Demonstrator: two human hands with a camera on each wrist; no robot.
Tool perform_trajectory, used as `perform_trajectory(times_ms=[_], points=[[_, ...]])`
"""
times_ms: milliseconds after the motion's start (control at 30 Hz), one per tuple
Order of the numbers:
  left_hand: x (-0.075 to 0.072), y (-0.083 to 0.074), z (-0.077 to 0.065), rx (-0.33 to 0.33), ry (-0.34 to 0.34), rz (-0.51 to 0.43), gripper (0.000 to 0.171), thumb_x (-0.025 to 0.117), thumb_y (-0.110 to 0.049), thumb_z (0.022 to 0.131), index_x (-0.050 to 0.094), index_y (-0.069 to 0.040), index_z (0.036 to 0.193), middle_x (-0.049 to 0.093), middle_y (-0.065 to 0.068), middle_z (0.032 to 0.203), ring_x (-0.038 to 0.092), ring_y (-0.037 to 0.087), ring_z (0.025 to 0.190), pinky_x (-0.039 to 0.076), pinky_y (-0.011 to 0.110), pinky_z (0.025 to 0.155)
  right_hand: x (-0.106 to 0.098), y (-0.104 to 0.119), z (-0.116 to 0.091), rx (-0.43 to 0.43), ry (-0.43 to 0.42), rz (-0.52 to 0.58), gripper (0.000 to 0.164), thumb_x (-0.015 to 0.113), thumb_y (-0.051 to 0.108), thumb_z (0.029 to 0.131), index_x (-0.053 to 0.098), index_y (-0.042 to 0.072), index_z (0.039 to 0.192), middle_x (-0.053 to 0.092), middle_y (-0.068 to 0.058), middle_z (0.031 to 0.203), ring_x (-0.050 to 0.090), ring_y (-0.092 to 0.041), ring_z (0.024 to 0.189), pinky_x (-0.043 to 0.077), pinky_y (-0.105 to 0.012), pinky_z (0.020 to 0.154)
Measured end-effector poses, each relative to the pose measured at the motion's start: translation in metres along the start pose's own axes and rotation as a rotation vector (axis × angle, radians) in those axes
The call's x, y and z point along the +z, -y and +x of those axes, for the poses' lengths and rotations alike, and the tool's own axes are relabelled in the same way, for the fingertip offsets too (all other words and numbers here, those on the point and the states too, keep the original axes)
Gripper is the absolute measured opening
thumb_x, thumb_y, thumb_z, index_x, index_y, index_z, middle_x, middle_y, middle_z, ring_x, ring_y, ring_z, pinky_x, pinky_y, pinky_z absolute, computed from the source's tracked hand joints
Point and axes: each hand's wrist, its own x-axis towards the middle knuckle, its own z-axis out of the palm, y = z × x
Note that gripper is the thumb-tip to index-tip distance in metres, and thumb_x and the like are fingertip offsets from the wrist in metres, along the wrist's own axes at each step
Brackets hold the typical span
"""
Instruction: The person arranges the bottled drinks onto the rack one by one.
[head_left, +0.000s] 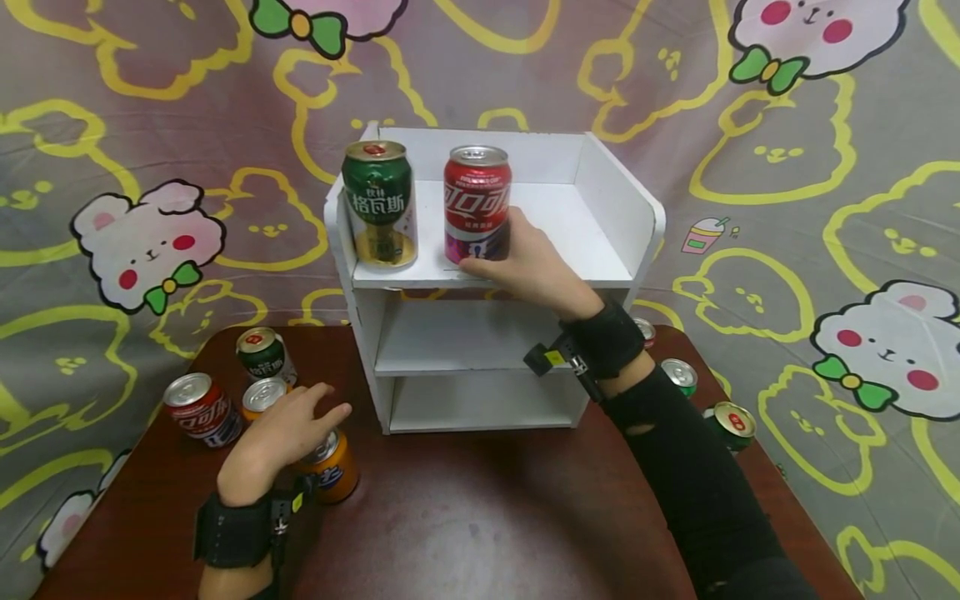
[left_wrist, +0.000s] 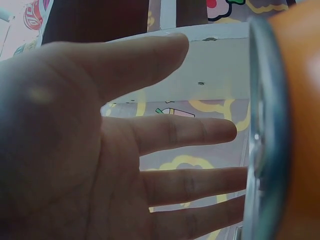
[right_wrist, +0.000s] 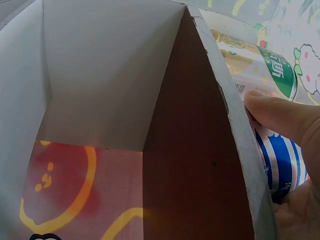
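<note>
On the top level of a white shelf (head_left: 498, 283) stands a red cola can (head_left: 476, 187). My right hand (head_left: 543, 267) grips its right side low down, with the thumb across the front at the base. To the left of it is a green and gold kvass can (head_left: 379, 204), upright at the shelf's left end. My left hand (head_left: 288, 429) hovers over the cans on the table's left side, fingers spread and holding nothing. Just under it is an orange soda can (head_left: 339, 475); its rim and side (left_wrist: 305, 125) show large beside the fingers (left_wrist: 185, 132) in the left wrist view.
Left on the brown table (head_left: 442, 517) stand another red cola can (head_left: 202, 410), a second orange can (head_left: 262, 393) and a green can (head_left: 264, 354). Several cans, including a green one (head_left: 731, 425), stand along the right edge, partly behind my right arm. A patterned cloth hangs behind.
</note>
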Motion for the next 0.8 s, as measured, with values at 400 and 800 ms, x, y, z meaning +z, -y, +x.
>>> perform_trajectory(times_ms=[400, 800], points=[[-0.0001, 0.0018, 0.0004, 0.000, 0.001, 0.003, 0.080, 0.035, -0.061, 0.084, 0.038, 0.005, 0.128, 0.041, 0.030, 0.123, 0.038, 0.045, 0.110, 0.034, 0.057, 0.082, 0.0000, 0.0000, 0.0007, 0.010, 0.008, -0.005, 0.082, 0.069, 0.043, 0.072, 0.024, 0.014, 0.134, 0.041, -0.001, 0.130, 0.039, -0.011, 0.117, 0.033, -0.030, 0.094], [0.0004, 0.0051, 0.0014, 0.001, -0.005, -0.005, 0.078, 0.036, -0.059, 0.085, 0.037, 0.005, 0.128, 0.040, 0.030, 0.123, 0.037, 0.045, 0.111, 0.033, 0.058, 0.083, -0.0004, -0.0015, 0.0011, 0.004, 0.013, 0.002, 0.081, 0.068, 0.044, 0.071, 0.025, 0.014, 0.133, 0.041, 0.000, 0.130, 0.039, -0.011, 0.117, 0.032, -0.030, 0.094]])
